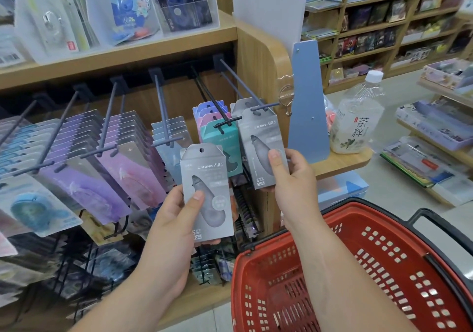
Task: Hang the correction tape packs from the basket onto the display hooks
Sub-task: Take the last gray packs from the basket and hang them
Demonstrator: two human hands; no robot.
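Observation:
My left hand [176,219] grips a grey correction tape pack [206,178] by its lower half, upright in front of the display, free of any hook. My right hand [291,178] pinches the lower edge of a second grey pack [261,137] that hangs at the front of the rightmost hook [245,83], with another grey pack behind it. The red basket [340,229] sits at lower right, and its visible inside shows no packs.
To the left, a teal pack [220,132] and pink and purple packs hang on the neighbouring hooks. A blue divider board [307,106] and a clear drink bottle [355,117] stand on the shelf end to the right. More racks of stock hang below.

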